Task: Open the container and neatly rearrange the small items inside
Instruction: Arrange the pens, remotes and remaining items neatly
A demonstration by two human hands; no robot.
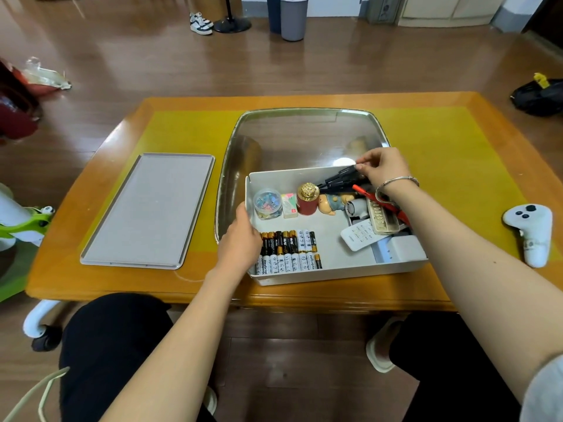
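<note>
Left hand (240, 239) grips the open container's (335, 274) near-left wall; right hand (385, 169) pinches black pens (338, 178) (rearranging underway), which likely need aligning next.

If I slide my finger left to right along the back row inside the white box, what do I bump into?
Clear jar of pins → eraser → red pot with gold lid → little toy figure.

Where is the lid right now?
In the head view, the lid lies flat on the table, left of the open box, beyond the left hand.
</note>
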